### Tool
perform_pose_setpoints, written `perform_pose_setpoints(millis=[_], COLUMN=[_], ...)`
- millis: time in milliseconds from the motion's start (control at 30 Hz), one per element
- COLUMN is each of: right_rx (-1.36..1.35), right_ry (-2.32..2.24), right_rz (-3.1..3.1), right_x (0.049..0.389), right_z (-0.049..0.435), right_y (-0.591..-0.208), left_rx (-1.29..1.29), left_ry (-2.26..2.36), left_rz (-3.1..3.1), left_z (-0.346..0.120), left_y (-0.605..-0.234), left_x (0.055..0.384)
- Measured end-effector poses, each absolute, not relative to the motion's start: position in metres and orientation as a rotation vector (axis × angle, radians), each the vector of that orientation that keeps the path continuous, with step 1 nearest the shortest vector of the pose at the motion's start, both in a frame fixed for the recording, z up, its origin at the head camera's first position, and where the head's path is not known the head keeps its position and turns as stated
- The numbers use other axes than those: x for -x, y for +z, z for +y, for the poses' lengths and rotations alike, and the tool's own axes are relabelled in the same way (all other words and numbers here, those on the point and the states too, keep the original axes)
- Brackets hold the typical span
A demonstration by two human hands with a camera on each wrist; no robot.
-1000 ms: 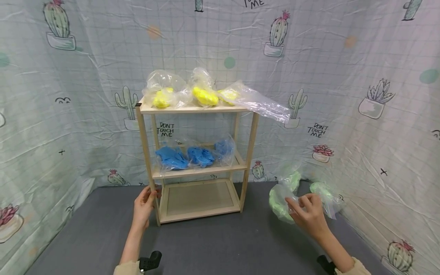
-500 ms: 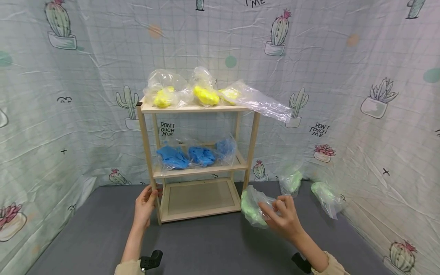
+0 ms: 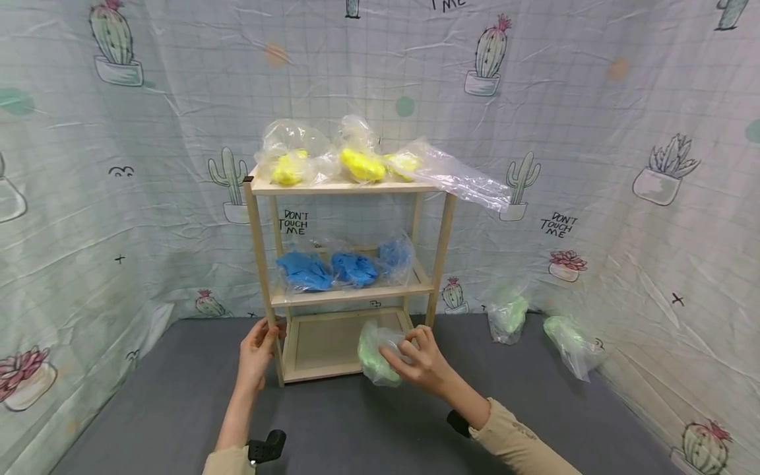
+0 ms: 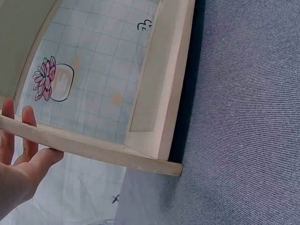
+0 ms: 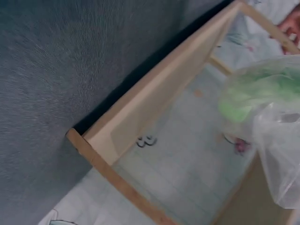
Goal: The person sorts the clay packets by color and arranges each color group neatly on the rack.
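Observation:
A small three-tier wooden shelf (image 3: 350,189) stands on the dark grey surface. My left hand (image 3: 254,356) grips its front left post (image 4: 93,149) low down, fingers on one side and thumb on the other. My right hand (image 3: 426,363) pinches a clear plastic bag (image 5: 276,154) with a light green soft bundle (image 3: 373,356) inside, held up in front of the bottom tier (image 3: 315,340). In the right wrist view the bag hangs at the right edge, and that hand is out of sight. Blue bundles (image 3: 355,269) in clear bags lie on the middle tier.
Bagged yellow bundles (image 3: 363,165) sit on the top tier; one long bag end (image 3: 469,181) sticks out past its right side. Two more bagged green bundles (image 3: 509,315) (image 3: 567,336) lie at the back right. A cactus-print sheet (image 3: 594,132) surrounds the surface.
My right hand has carried the bagged green bundle left, from beside the other green ones to the front of the bottom tier. My left hand has stayed on the post.

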State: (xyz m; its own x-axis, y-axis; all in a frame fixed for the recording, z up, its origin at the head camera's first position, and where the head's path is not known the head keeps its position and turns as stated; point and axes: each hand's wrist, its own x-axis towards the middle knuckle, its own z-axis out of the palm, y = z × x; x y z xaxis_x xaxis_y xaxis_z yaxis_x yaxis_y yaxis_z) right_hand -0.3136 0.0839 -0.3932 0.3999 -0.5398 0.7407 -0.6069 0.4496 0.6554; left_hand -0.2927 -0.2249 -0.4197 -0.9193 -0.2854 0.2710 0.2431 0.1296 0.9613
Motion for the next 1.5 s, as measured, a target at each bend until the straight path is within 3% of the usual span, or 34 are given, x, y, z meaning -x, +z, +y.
perform_pose_setpoints(millis=[267,567,900,1100,1500], right_rx=[-1.214,-1.31,-1.462,-1.318,-1.276], right_ry=[-0.145,-0.221,-0.155,0.002,-0.037], right_rz=[-1.191,-1.283,-1.996,-2.587,-2.752], right_x=[0.34,0.371,0.353,0.34,0.348], right_z=[0.055,0.039,0.048,0.055,0.046], right_y=[-0.396,-0.432,-0.446,-0.453,-0.464], left_rx=[-0.017,-0.013,-0.018,-0.035,-0.031], left_ry=[-1.865,-1.862,-1.855,-1.858,-1.86], left_rz=[-2.01,-1.997,-2.01,-2.017,-2.013], left_z=[-0.224,-0.225,-0.225,-0.225,-0.226], left_y=[-0.421,-0.422,-0.42,-0.42,-0.421], left_x=[0.294,0.294,0.292,0.292,0.292])
